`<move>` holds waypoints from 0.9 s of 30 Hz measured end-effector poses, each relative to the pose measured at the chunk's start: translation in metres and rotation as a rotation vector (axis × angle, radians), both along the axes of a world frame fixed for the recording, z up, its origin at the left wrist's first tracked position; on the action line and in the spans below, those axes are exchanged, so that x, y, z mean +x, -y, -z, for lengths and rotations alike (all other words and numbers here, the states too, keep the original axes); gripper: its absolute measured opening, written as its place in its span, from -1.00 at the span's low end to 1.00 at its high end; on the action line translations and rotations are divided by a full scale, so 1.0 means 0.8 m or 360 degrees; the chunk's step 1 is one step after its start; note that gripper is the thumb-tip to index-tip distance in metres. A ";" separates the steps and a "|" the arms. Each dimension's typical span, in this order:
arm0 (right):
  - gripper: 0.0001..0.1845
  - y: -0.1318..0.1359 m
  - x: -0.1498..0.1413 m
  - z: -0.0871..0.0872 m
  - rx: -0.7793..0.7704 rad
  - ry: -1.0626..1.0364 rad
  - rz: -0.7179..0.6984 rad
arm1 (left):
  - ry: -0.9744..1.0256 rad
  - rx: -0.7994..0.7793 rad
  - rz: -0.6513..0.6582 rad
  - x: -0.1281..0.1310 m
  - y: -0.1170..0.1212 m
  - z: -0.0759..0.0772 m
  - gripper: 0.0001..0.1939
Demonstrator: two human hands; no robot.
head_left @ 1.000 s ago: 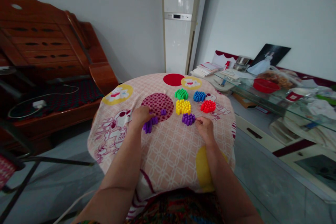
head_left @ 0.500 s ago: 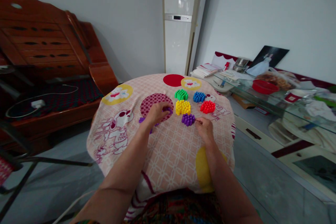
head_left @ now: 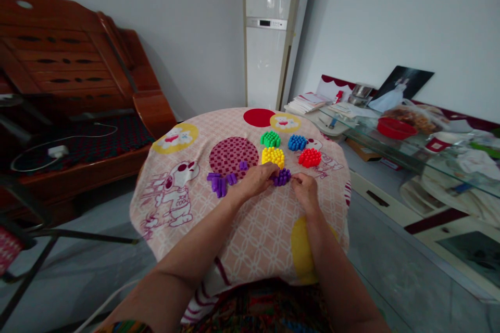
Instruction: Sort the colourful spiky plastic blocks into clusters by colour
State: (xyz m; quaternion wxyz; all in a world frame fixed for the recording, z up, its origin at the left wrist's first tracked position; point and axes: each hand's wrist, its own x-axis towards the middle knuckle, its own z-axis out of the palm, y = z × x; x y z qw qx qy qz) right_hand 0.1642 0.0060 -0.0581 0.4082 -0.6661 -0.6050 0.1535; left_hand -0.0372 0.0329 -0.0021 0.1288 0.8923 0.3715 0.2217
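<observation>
A cluster of small purple plastic pieces (head_left: 283, 177), knobbed on top, stands on the cloth-covered table. My left hand (head_left: 258, 179) reaches its left side with the fingers closed together; what they hold is hidden. At the cluster's right edge is my right hand (head_left: 305, 190), thumb and fingertips pinched; anything between them is too small to make out. Several loose purple pieces (head_left: 219, 186) lie to the left of my left hand. Just behind the purple cluster stands a yellow cluster (head_left: 272, 156), partly covered by my left fingers.
Behind are a green cluster (head_left: 270, 139), a blue cluster (head_left: 297, 142) and a red cluster (head_left: 310, 157). The round table's patterned cloth (head_left: 250, 234) hangs over its edge. To the right runs a glass-topped cabinet (head_left: 422, 151) with a red bowl (head_left: 396, 128); a wooden bench (head_left: 70, 73) is at left.
My left hand has moved right, from the loose purple pieces to the purple cluster, uncovering the loose ones. My right hand has stayed at the cluster's right edge.
</observation>
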 end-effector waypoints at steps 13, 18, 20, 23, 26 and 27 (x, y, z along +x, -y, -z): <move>-0.69 0.001 -0.001 -0.002 0.0005 -0.0012 -0.0002 | 0.0184 -0.0094 -0.0491 -0.074 -0.041 -0.008 -0.86; -0.69 0.000 0.000 0.000 0.0026 -0.0016 0.0016 | -0.0041 -0.0125 -0.0743 -0.103 -0.042 -0.016 -0.80; -0.69 0.000 0.001 0.001 0.0020 -0.0009 0.0016 | -0.0151 -0.0151 -0.0886 -0.123 -0.041 -0.020 -0.78; -0.69 0.000 0.001 0.001 0.0018 0.0008 0.0027 | -0.0314 -0.0249 -0.1074 -0.164 -0.040 -0.024 -0.79; -0.69 0.000 0.000 -0.001 0.0012 0.0018 0.0036 | -0.0407 -0.0458 -0.1144 -0.200 -0.039 -0.024 -0.74; -0.69 0.000 0.000 -0.002 0.0002 0.0020 0.0038 | -0.0416 -0.0547 -0.1143 -0.207 -0.038 -0.023 -0.72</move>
